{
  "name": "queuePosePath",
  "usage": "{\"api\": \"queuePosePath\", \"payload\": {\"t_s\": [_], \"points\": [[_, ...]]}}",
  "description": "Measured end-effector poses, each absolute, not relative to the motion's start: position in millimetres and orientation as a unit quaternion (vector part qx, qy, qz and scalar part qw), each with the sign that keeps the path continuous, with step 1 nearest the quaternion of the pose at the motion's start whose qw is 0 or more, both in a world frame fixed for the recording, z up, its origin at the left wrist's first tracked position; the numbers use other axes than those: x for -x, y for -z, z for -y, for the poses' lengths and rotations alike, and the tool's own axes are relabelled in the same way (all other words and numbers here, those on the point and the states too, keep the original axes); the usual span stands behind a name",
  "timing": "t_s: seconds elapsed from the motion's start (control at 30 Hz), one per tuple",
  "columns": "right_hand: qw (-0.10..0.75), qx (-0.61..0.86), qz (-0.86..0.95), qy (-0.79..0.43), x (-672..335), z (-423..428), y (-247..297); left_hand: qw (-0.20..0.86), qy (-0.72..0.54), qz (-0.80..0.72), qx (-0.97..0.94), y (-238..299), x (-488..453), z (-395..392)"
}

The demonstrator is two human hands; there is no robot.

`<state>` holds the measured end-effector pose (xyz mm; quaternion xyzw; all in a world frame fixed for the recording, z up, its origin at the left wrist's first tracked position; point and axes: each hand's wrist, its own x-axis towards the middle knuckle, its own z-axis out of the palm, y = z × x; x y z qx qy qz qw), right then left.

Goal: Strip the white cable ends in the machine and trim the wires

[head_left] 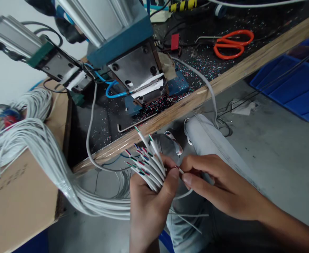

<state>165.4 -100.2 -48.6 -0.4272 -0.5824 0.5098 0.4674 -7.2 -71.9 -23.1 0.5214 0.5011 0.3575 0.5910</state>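
Observation:
My left hand [153, 203] is closed around a bundle of white cables [150, 165], whose stripped ends fan upward and show red, green, blue and dark wire tips. Between the fingertips of my right hand [217, 186], one cable end [180, 170] is pinched close to my left thumb and index finger. That cable curves down below my fingers. From my left hand the long cable bundle [91, 203] runs left and up over a cardboard box. Some loose cable lengths hang under my hands, above my lap.
A pneumatic press [135, 63] stands on the dark bench [88, 123], with a smaller press [54, 59] to its left. Orange-handled scissors [232, 45], a hex key [135, 124] and coloured scraps lie there. A cardboard box [22, 196] is at left, a blue bin [288, 80] at right.

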Motion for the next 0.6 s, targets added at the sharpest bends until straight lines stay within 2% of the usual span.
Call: {"api": "queuePosePath", "payload": {"t_s": [0.13, 0.33, 0.6], "points": [[0.447, 0.430, 0.582, -0.526, -164.7, 101.9, 48.9, 0.555, -0.369, -0.505, -0.549, 20.0, 0.6, 68.9], [0.461, 0.420, 0.517, -0.586, -162.2, 103.2, 50.7, 0.512, -0.366, -0.498, -0.596, 16.4, -5.5, 66.0], [0.325, 0.466, 0.631, -0.528, -185.4, 101.2, 44.1, 0.547, -0.200, -0.499, -0.642, 11.7, -1.8, 60.8]]}}
